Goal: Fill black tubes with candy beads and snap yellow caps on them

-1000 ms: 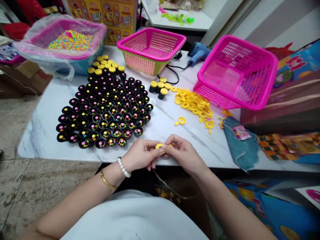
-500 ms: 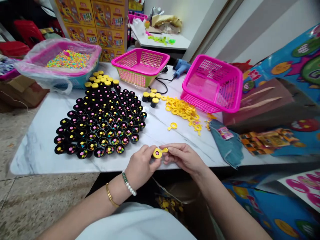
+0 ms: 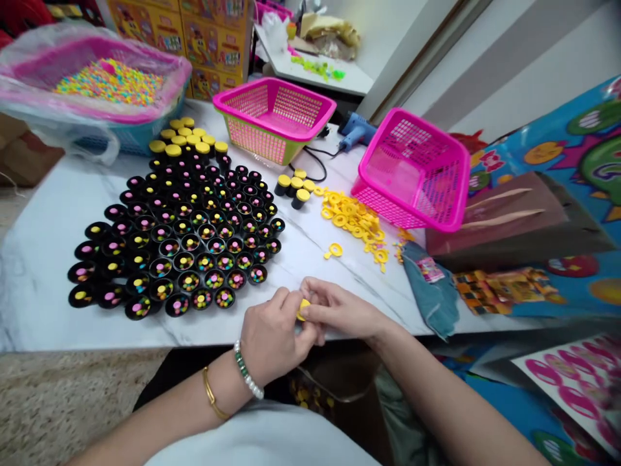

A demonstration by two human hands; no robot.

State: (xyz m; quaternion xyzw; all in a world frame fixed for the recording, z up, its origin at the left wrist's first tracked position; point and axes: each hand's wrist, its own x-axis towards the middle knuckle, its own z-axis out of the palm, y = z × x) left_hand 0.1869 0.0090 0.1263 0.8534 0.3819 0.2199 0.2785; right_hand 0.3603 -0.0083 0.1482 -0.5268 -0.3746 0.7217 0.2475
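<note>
My left hand (image 3: pixel 274 336) and my right hand (image 3: pixel 339 310) meet at the front edge of the white marble table (image 3: pixel 43 259). Together they pinch a small yellow cap (image 3: pixel 303 307), mostly hidden by the fingers. Just beyond the hands stands a large cluster of open black containers (image 3: pixel 179 239) filled with coloured beads. Some capped containers (image 3: pixel 182 139) with yellow lids stand at the back of the cluster. A pile of loose yellow caps (image 3: pixel 354 223) lies to the right of the cluster.
A bag-lined basket of coloured beads (image 3: pixel 97 84) sits back left. A pink basket (image 3: pixel 274 116) stands behind, another pink basket (image 3: pixel 417 171) leans tilted at right. A blue glue gun (image 3: pixel 356 129) lies between them. A denim cloth (image 3: pixel 429 294) and colourful packets (image 3: pixel 504 288) lie right.
The yellow cap was held open between my fingertips; now both hands have closed together over it. The view has shifted slightly left and nearer the table.
</note>
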